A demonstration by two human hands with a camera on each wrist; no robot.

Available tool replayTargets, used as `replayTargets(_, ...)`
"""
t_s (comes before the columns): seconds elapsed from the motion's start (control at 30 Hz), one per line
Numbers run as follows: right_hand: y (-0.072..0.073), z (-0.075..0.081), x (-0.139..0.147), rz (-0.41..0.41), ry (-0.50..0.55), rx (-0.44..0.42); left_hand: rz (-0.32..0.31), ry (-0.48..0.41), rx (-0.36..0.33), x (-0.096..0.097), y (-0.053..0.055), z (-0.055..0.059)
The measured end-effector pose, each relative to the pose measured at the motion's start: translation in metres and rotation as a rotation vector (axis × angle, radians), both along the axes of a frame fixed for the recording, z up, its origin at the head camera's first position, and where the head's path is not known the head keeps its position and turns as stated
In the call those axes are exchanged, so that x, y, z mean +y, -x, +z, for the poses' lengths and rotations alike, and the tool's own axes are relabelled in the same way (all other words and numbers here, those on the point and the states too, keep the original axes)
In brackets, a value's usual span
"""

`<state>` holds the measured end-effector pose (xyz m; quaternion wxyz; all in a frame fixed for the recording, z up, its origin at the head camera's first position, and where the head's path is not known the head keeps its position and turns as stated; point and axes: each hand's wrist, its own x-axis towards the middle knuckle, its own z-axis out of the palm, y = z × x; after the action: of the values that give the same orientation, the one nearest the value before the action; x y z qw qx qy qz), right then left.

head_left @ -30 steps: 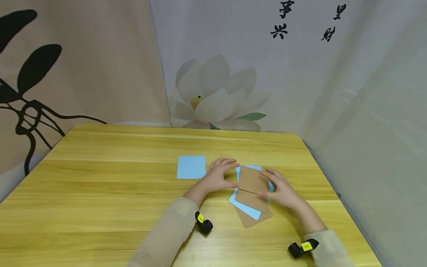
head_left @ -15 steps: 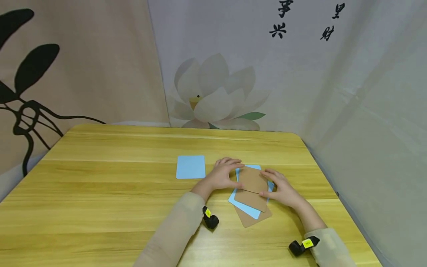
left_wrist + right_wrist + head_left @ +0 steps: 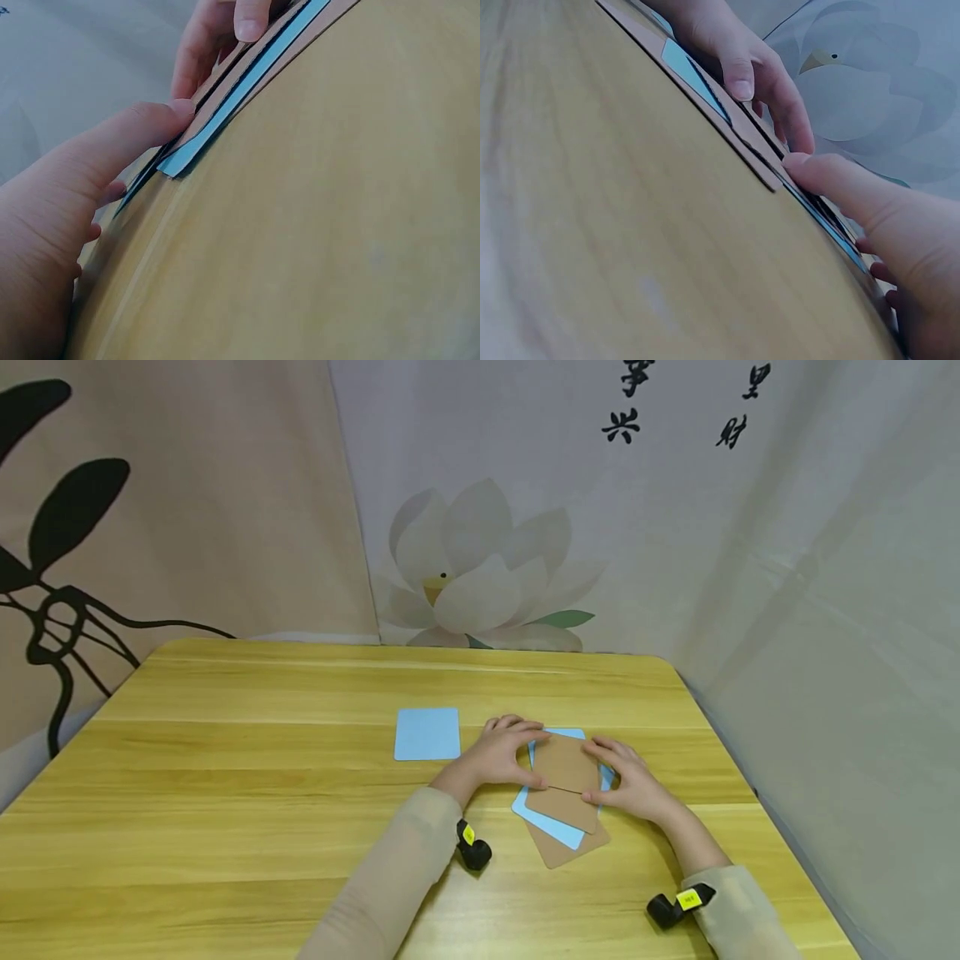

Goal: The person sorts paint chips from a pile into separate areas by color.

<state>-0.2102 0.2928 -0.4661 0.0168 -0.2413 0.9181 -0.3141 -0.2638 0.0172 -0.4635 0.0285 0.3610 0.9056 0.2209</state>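
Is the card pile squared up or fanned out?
Fanned out: the card pile shows brown and blue corners offset between left hand and right hand.

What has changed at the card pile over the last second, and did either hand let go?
The left hand has slid a little right, closing up against the top brown card. The right hand holds the same spot at that card's right edge. Neither hand let go. The fanned pile and the lone blue card lie as before.
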Motion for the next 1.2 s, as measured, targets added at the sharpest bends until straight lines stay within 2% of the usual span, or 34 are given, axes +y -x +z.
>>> replayTargets(0.6, -0.001, 0.002, 0.001, 0.003, 0.002, -0.01, -0.019, -0.059, 0.04, -0.001, -0.002, -0.002)
replayTargets(1.03, -0.004, 0.009, -0.009, 0.0, -0.002, 0.038, -0.005, -0.119, 0.025, -0.01, -0.011, 0.0)
replayTargets(1.2, -0.006, 0.013, -0.017, 0.007, -0.009, 0.062, 0.006, -0.145, 0.043, -0.018, -0.016, 0.001)
